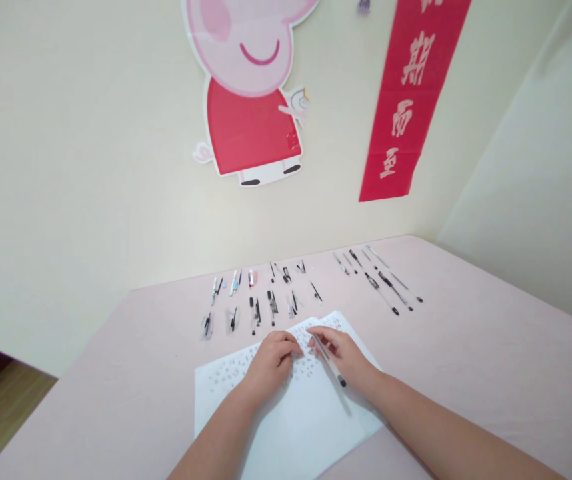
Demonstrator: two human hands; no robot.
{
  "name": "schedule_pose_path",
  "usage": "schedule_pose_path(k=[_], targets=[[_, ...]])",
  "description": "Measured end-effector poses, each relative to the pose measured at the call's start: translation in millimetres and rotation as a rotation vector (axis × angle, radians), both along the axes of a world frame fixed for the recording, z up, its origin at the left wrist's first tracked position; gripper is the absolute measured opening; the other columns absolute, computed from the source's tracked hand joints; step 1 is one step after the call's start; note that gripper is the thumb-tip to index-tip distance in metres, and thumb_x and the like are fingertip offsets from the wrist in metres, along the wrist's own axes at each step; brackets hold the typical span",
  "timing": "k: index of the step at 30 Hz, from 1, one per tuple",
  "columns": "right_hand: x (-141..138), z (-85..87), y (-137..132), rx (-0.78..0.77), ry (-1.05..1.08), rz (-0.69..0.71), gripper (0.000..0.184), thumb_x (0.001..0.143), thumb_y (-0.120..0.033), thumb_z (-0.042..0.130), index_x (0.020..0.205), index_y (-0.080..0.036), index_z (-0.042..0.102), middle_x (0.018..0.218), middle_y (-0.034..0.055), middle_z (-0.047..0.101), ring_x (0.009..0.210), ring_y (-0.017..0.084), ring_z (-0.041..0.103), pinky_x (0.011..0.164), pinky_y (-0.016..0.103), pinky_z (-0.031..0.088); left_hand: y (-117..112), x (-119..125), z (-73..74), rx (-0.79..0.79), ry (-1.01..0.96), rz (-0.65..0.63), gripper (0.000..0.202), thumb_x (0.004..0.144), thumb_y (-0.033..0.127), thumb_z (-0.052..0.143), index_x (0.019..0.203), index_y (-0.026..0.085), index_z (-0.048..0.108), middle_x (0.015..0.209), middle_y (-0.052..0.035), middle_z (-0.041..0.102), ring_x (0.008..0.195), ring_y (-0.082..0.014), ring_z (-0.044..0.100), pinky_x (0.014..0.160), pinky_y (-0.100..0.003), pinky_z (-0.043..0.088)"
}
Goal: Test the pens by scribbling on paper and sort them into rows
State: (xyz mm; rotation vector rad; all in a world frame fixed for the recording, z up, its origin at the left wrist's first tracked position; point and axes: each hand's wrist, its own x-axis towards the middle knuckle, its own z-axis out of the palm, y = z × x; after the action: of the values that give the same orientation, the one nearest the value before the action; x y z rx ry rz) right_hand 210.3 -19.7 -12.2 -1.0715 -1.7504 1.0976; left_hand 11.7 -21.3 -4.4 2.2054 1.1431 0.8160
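My right hand is closed around a clear pen with a black end, its tip toward the upper left over a white sheet of paper covered with small pen marks. My left hand rests curled on the same sheet just left of the pen tip, fingertips pressed together near it; what they pinch, if anything, is too small to see. Both forearms reach in from the bottom edge.
The sheet lies on a pale pink table. Beyond it are rows of several pen parts and caps, and several whole pens at the back right. A wall with a cartoon pig sticker and a red banner stands behind.
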Motion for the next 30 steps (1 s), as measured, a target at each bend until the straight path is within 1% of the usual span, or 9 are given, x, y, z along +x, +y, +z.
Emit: schedule_pose_path(k=[4,8,10,12,15,18,21,25,30], targets=[[-1,-2.3,1,-0.004,0.018,-0.009,0.029,0.082,-0.023,0.053,0.109,-0.017,0.062,0.092,0.0078,0.07,0.079,0.018,0.063,0.071,0.031,0.05,1,0,-3.5,0.026,-0.019,0.022,0.039,0.066,0.0,0.042,0.086,0.02,0.068,0.091,-0.0056,0.066,0.091,-0.0196,0.057,0.086,-0.036,0.043],[-1,0.3,0,0.056,-0.063,-0.035,0.035,0.083,-0.021,0.05,0.116,-0.019,0.061,0.101,0.0081,0.07,0.08,0.019,0.064,0.069,0.031,0.051,-1,0,-3.7,0.015,-0.092,0.077,0.031,0.074,0.005,0.043,0.092,0.019,0.064,0.089,-0.0053,0.066,0.088,-0.0186,0.058,0.083,-0.035,0.044],[-1,1.0,0,0.101,-0.113,-0.033,0.04,0.083,-0.018,0.048,0.12,-0.02,0.06,0.108,0.0081,0.069,0.083,0.019,0.063,0.073,0.033,0.051,-2,1,-2.2,-0.047,-0.155,0.107,0.023,0.081,0.013,0.044,0.094,0.019,0.062,0.087,-0.0054,0.066,0.084,-0.018,0.059,0.079,-0.033,0.045],[-1,1.3,-1,0.127,-0.153,-0.025,0.044,0.082,-0.016,0.047,0.123,-0.021,0.058,0.109,0.0082,0.068,0.081,0.019,0.063,0.075,0.033,0.051,-3,2,-0.2,-0.147,-0.246,0.116,0.017,0.086,0.024,0.045,0.094,0.018,0.059,0.083,-0.0051,0.066,0.075,-0.0169,0.06,0.072,-0.031,0.046],[-3,2.5,-3,0.135,-0.194,-0.019,0.045,0.082,-0.018,0.046,0.127,-0.019,0.056,0.106,0.0093,0.069,0.076,0.018,0.062,0.071,0.033,0.051,-4,4,1.6,-0.317,-0.392,0.098,0.024,0.086,0.039,0.048,0.091,0.017,0.056,0.077,-0.0039,0.065,0.064,-0.0147,0.059,0.061,-0.028,0.046],[-4,6.0,-6,0.137,-0.208,-0.013,0.045,0.084,-0.023,0.047,0.129,-0.017,0.054,0.107,0.0108,0.068,0.076,0.019,0.062,0.07,0.033,0.051,-3,5,0.9,-0.414,-0.485,0.085,0.032,0.082,0.048,0.054,0.09,0.017,0.055,0.074,-0.003,0.064,0.057,-0.0128,0.056,0.056,-0.025,0.044],[-5,9.8,-8,0.124,-0.208,-0.005,0.046,0.085,-0.026,0.049,0.129,-0.016,0.054,0.107,0.0117,0.068,0.08,0.02,0.063,0.072,0.033,0.051,-2,4,-1.5,-0.437,-0.526,0.066,0.035,0.08,0.05,0.057,0.094,0.018,0.054,0.073,-0.0019,0.063,0.057,-0.0118,0.054,0.056,-0.025,0.042],[-6,12.1,-10,0.129,-0.221,0.001,0.047,0.086,-0.029,0.049,0.131,-0.018,0.051,0.106,0.0111,0.068,0.08,0.02,0.063,0.072,0.033,0.05,-1,3,-2.8,-0.441,-0.533,-0.009,0.037,0.08,0.048,0.059,0.101,0.017,0.052,0.067,0.0016,0.056,0.057,-0.0106,0.051,0.056,-0.023,0.038],[-8,11.9,-13,0.159,-0.28,0.015,0.05,0.086,-0.026,0.048,0.136,-0.018,0.045,0.098,0.01,0.069,0.075,0.019,0.062,0.072,0.033,0.049,-4,5,0.2,-0.5,-0.582,-0.068,0.045,0.077,0.047,0.064,0.107,0.019,0.044,0.062,0.0051,0.052,0.055,-0.0097,0.048,0.053,-0.021,0.034]])
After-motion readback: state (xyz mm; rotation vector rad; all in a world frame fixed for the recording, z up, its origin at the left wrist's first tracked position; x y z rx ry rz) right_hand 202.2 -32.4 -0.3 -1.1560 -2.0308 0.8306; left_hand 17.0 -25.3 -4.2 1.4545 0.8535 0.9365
